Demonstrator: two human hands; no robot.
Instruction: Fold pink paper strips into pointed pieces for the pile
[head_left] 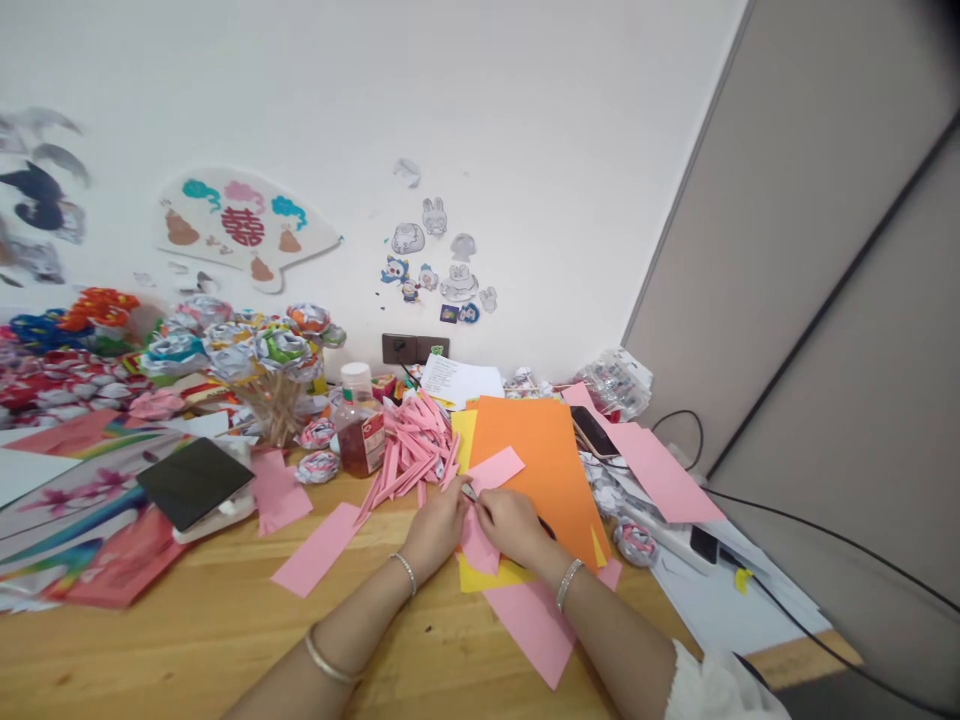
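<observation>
Pink paper strip (480, 535), a small folded piece of thin craft paper, sits pinched between my two hands at the middle of the wooden tabletop (187, 640). My left hand (439, 528) closes on its left edge and my right hand (514, 525) closes on its right side, the fingers (480, 508) of both meeting at its far end, where a small metal-looking bit shows that I cannot make out. The strip's long axis runs near to far, leaning slightly right at the top, and both hands are about equally close to it.

Directly beneath lie a yellow paper sheet (491, 578) and a large orange paper sheet (544, 460) reaching away to the far right, with another pink paper rectangle (536, 625) nearer to me. Just beyond the left hand is a heap of folded pink paper strips (412, 450), and beside that a brown glue bottle (360, 430). Left of the hands a loose flat pink strip (319, 550) lies on bare wood, where the open room is; a dark tablet (193, 482) rests farther left. To the right, cables and a white power strip (667, 535) crowd the tabletop's edge.
</observation>
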